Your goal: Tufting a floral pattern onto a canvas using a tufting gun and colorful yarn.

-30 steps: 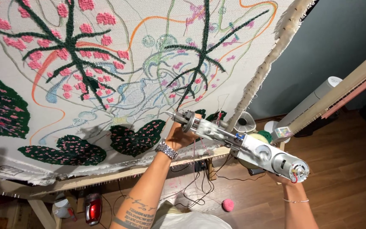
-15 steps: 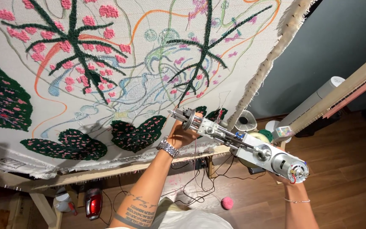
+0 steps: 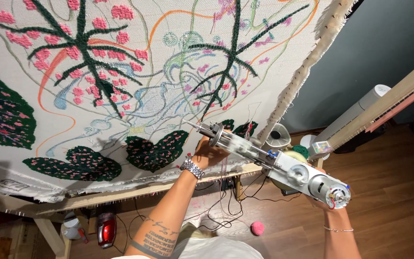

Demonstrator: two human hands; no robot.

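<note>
I hold a metal tufting gun [image 3: 283, 168] up to a white cloth [image 3: 168, 91] stretched on a wooden frame [image 3: 120, 194]. Its needle tip touches the cloth near the lower middle. My left hand [image 3: 212, 153], with a metal watch on the wrist, grips the gun's front part from below. My right hand [image 3: 327, 206] is mostly hidden behind the motor end at the lower right and holds the gun there. The cloth carries tufted dark green leaves with pink dots, pink flowers on dark stems, and orange and blue drawn lines.
A wooden floor lies below with black cables [image 3: 226, 211] and a pink yarn ball [image 3: 257, 228]. A red and white object [image 3: 105, 229] stands under the frame. A small fan [image 3: 279, 136], a yarn cone [image 3: 288, 158] and a tall white cylinder [image 3: 355, 115] stand at right.
The gun and both hands have shifted slightly upward along the cloth, and the view has moved a little; both grips are unchanged.
</note>
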